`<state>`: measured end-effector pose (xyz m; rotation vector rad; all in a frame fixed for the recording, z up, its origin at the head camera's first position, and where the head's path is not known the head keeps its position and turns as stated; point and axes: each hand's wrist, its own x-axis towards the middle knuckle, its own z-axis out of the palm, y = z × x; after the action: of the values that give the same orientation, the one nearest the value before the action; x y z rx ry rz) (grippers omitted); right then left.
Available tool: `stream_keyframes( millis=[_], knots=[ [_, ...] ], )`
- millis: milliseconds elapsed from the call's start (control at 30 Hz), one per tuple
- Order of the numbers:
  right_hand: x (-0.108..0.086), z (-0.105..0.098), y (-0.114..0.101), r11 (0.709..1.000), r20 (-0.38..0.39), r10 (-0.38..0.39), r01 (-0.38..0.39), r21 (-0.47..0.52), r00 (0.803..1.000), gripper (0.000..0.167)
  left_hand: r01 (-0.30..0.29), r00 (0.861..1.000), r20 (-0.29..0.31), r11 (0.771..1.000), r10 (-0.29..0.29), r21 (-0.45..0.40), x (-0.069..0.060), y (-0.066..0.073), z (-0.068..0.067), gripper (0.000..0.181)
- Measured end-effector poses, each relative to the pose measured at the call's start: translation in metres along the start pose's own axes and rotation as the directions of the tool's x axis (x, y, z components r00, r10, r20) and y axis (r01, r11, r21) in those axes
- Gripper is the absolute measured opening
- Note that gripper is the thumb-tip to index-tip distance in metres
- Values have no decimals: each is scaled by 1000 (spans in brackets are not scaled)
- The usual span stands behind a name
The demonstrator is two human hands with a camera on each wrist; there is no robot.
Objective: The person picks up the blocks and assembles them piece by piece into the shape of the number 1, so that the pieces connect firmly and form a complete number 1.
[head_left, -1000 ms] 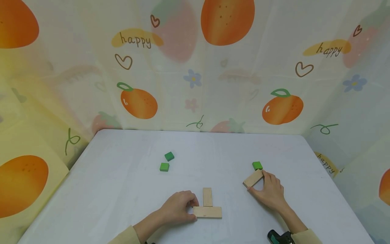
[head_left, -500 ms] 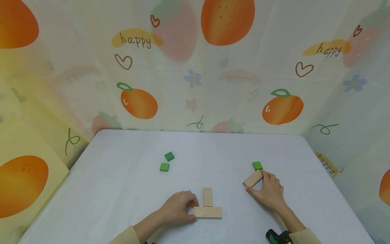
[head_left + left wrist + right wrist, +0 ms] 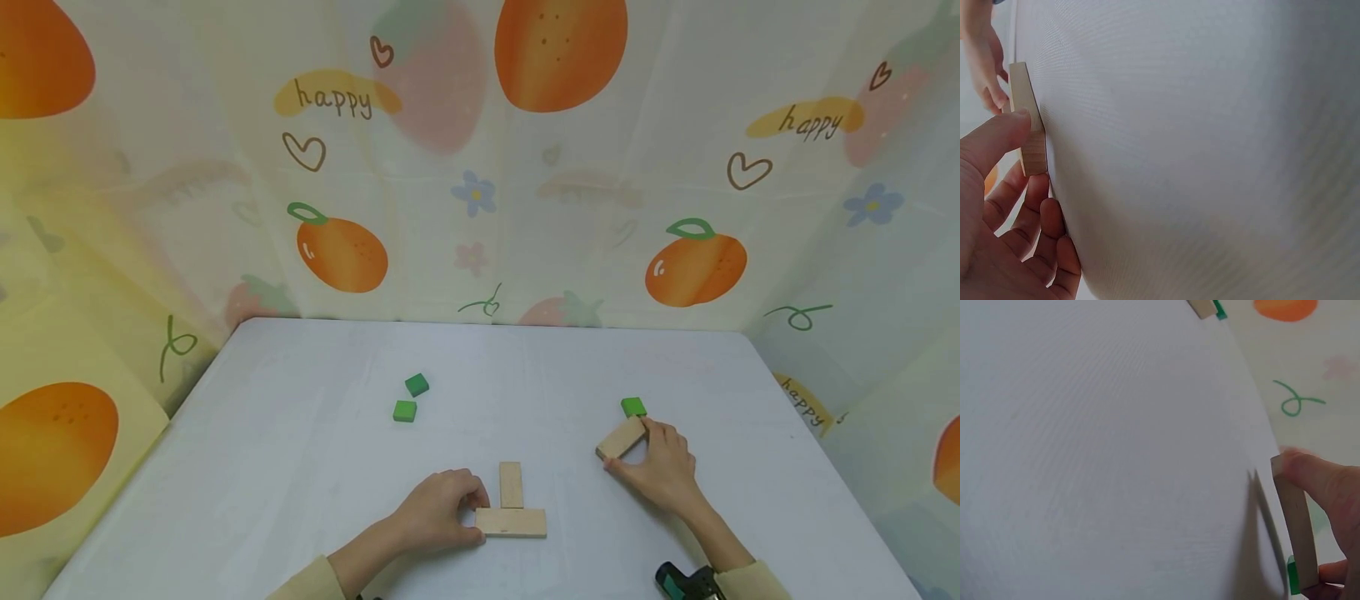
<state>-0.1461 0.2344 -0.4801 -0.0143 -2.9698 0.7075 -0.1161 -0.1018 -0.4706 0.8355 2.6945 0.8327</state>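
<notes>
A fruit-patterned cloth [image 3: 423,187] backs the white table [image 3: 300,467]. The left hand [image 3: 437,512] pinches a wooden block [image 3: 513,523]; in from the right edge [image 3: 828,467], the right hand [image 3: 663,470] pinches a second block [image 3: 622,438] just beside a green piece [image 3: 633,406]. Wide tabletop separates the hands.

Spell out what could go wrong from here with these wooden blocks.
Two risks stand out. The angled wooden block in the right hand sits right by the nearest green block, so moving it might nudge that one. The left hand pinches one end of the crosswise wooden block, whose far edge appears to meet the lengthwise wooden block, so a small twist could spoil their T shape.
</notes>
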Motion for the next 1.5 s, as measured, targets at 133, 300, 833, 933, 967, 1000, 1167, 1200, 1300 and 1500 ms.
stream_keyframes(
  millis=[133,300,833,933,967,1000,1167,1200,1300,1500],
  knots=[
    [2,-2,-4,999,-24,-46,46,19,999,90,-6,1000,3,1000,6,-8,0,0,0,28],
    [6,-2,-10,992,-43,-105,108,72,994,89,-10,1000,3,1000,10,-17,0,0,0,28],
    [28,15,-29,939,17,-309,303,161,951,88,20,1000,8,1000,-20,-17,0,0,-1,28],
    [31,18,-33,924,25,-360,353,144,933,88,20,1000,8,1000,-20,-21,0,0,-1,28],
    [32,19,-35,920,29,-375,367,140,927,88,19,1000,9,1000,-19,-22,0,0,-1,28],
    [34,21,-36,916,38,-387,380,129,921,88,20,1000,10,1000,-20,-21,0,0,-1,28],
    [40,24,-45,891,74,-449,440,110,891,89,18,1000,13,1000,-18,-23,0,1,-1,28],
    [41,24,-47,887,81,-458,450,105,885,90,17,1000,13,1000,-17,-24,-1,2,-2,28],
    [44,27,-52,879,114,-476,467,96,872,90,14,1000,12,1000,-14,-27,-1,2,-2,28],
    [51,32,-61,872,184,-490,476,119,852,90,7,1000,7,1000,-7,-24,-1,2,-2,27]
  ],
)
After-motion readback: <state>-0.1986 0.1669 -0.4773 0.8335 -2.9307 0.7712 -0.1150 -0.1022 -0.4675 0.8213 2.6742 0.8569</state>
